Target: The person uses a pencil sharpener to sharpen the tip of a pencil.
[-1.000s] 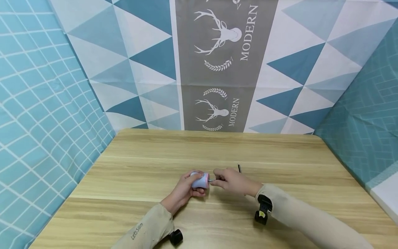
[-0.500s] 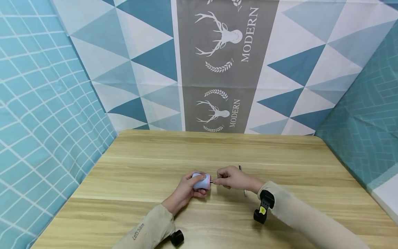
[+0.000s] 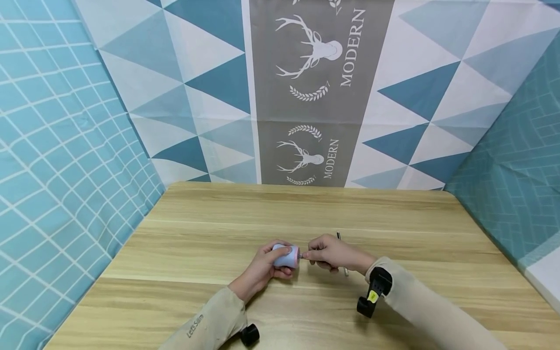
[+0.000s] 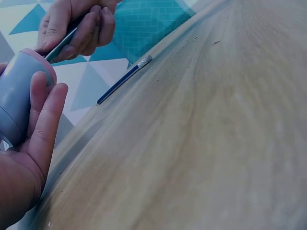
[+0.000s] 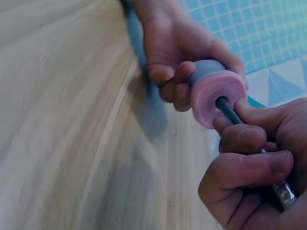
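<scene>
A blue-grey cylinder [image 3: 284, 256] with a pink end lies in my left hand [image 3: 267, 266], fingers and thumb wrapped round it, its pink face turned right. In the right wrist view a dark green pencil [image 5: 229, 111] stands in the hole at the centre of the pink face [image 5: 206, 98]. My right hand [image 3: 337, 253] pinches the pencil close to that hole; its silvery rear end [image 5: 285, 193] shows below the fingers. The pencil's tip is hidden inside the cylinder.
A second thin, dark pencil-like stick [image 4: 123, 82] with a silvery end lies on the wooden table [image 3: 218, 214], behind and partly under my right hand in the head view. Patterned cloth hangs at the back and both sides.
My right hand has shifted slightly to the right, and its fingers have turned and closed further on the pencil. My left hand keeps its hold on the cylinder, nearly still.
</scene>
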The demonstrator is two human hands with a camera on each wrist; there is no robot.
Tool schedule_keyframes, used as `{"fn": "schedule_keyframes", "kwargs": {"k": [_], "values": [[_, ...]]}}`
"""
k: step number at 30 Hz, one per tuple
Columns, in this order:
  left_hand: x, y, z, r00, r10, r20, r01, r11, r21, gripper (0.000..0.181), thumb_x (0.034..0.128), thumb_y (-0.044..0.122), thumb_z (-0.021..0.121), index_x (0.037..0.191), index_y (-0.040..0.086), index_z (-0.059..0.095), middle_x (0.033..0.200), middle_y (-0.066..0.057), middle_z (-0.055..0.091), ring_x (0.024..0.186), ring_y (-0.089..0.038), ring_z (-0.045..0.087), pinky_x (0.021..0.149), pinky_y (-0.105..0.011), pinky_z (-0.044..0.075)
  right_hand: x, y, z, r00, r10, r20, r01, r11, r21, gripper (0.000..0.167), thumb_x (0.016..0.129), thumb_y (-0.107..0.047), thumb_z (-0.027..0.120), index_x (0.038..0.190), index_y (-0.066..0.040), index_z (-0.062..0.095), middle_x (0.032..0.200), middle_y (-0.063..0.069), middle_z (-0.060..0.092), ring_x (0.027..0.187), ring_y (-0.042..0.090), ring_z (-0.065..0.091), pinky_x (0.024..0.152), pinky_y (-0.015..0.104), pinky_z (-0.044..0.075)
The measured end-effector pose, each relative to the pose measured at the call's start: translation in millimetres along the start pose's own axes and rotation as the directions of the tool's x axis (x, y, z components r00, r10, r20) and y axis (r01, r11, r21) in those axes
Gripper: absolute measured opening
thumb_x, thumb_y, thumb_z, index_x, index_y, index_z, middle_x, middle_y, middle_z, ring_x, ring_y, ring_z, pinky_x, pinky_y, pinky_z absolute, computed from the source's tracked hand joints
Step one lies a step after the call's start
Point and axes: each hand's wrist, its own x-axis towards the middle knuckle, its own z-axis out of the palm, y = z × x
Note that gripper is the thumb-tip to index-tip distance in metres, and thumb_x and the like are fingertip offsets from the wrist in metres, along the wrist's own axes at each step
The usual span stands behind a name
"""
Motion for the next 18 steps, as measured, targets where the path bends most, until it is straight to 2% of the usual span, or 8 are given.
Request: {"fn": "schedule_keyframes", "kwargs": {"k": [3, 7, 18], "values": [[0.5, -0.4, -0.1, 1.0, 0.002, -0.009, -0.002, 1.0, 0.001, 0.019, 0.0942, 0.017, 0.063, 0.11, 0.007, 0.065, 0.089, -0.015, 0.06, 0.056, -0.012, 0.065, 0.059, -0.031, 0.062, -3.5, 4, -4, 0.999, 0.048, 0.011, -0.049, 0.996, 0.07, 0.039, 0.103, -0.018, 0.055, 0.084, 0.016, 0.057, 0.049, -0.002, 0.043, 0.04, 0.009, 0.034, 0.038, 0.028, 0.028], [1.9, -0.1, -1.9, 0.999, 0.006, -0.041, -0.006, 1.0, -0.005, 0.016, 0.0939, 0.016, 0.063, 0.107, 0.008, 0.066, 0.088, -0.016, 0.06, 0.055, -0.012, 0.064, 0.057, -0.03, 0.061, -9.6, 10, -9, 0.997, 0.079, 0.004, -0.079, 0.992, 0.1, 0.04, 0.103, -0.02, 0.055, 0.083, 0.015, 0.057, 0.05, 0.0, 0.044, 0.04, 0.01, 0.032, 0.039, 0.026, 0.03], [3.6, 0.4, -3.1, 0.998, 0.005, -0.059, -0.008, 0.999, -0.044, 0.011, 0.0949, 0.016, 0.06, 0.104, 0.012, 0.066, 0.083, -0.015, 0.059, 0.053, -0.012, 0.063, 0.056, -0.03, 0.061, -18.2, 28, -17, 0.999, 0.032, -0.024, -0.03, 0.996, 0.081, 0.037, 0.103, -0.021, 0.055, 0.088, 0.012, 0.062, 0.052, -0.002, 0.048, 0.04, 0.008, 0.034, 0.039, 0.022, 0.035]]}}
